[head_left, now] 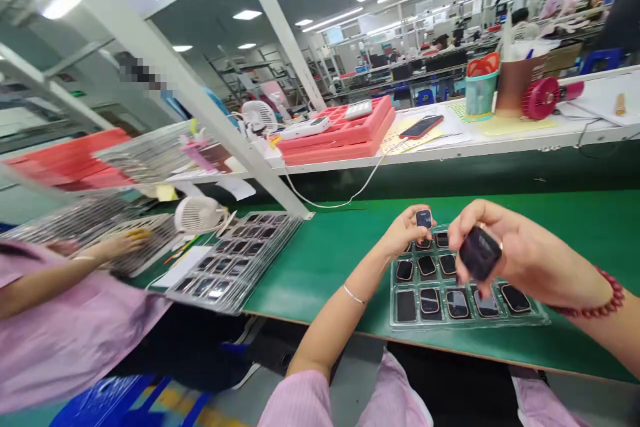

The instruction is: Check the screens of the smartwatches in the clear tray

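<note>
My left hand [404,232] grips a small smartwatch [424,219] by its edges, its screen facing me, over the far left of a clear plastic tray [470,324]. Closer to the camera, my right hand [530,253] holds a second smartwatch [480,253] with a dark screen and gold-coloured rim, raised above the tray. Strapless watches with dark screens lie in several of the tray's pockets, such as the watch [429,301] in the front row. The pocket at the front left corner shows no gold rim. My right hand and its watch hide part of the tray.
Stacked clear trays of watches [235,257] stand to the left on the green bench [325,247]. Beyond, a white shelf holds red foam trays [340,130], a phone [423,127] and a cup with scissors [481,97]. At left, a co-worker's hand [125,242] reaches over trays.
</note>
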Action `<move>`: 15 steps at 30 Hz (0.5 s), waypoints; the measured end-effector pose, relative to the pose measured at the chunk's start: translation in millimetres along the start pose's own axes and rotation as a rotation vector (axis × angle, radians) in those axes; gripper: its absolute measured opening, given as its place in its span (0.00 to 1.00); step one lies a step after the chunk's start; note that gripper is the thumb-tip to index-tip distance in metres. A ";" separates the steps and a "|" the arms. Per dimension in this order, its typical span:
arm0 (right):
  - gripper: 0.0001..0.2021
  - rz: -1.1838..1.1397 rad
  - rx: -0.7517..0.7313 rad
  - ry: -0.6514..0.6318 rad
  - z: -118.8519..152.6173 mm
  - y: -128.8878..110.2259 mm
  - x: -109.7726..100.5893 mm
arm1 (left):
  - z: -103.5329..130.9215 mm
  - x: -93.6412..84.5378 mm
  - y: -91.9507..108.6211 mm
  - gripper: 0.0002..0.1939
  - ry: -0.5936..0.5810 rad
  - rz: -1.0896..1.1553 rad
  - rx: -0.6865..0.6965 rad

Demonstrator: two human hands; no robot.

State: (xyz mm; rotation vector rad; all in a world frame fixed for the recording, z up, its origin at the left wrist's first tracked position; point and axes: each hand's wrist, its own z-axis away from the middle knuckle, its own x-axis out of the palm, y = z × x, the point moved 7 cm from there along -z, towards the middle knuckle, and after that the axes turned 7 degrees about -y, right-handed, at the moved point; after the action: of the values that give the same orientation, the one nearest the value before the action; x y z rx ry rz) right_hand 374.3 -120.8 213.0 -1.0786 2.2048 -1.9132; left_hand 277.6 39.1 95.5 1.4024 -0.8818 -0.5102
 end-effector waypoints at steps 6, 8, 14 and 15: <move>0.24 -0.251 0.137 -0.106 17.3 13.9 65.1 | -14.5 -8.9 -71.0 0.25 0.002 -0.064 -0.087; 0.24 -0.280 0.146 -0.090 16.6 15.2 67.1 | -12.5 -14.0 -75.7 0.24 0.039 -0.067 -0.066; 0.26 -0.296 0.194 -0.099 7.8 13.4 72.8 | -10.7 -28.6 -74.0 0.23 0.133 -0.108 -0.005; 0.25 -0.290 0.172 -0.116 4.2 12.2 70.2 | -10.4 -29.6 -73.3 0.22 0.139 -0.130 0.012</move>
State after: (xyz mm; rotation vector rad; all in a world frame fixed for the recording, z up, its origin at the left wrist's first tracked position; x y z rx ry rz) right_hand 317.1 -160.1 229.7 -1.5031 1.8700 -2.0389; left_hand 281.7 58.2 18.1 1.4938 -0.6858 -0.4998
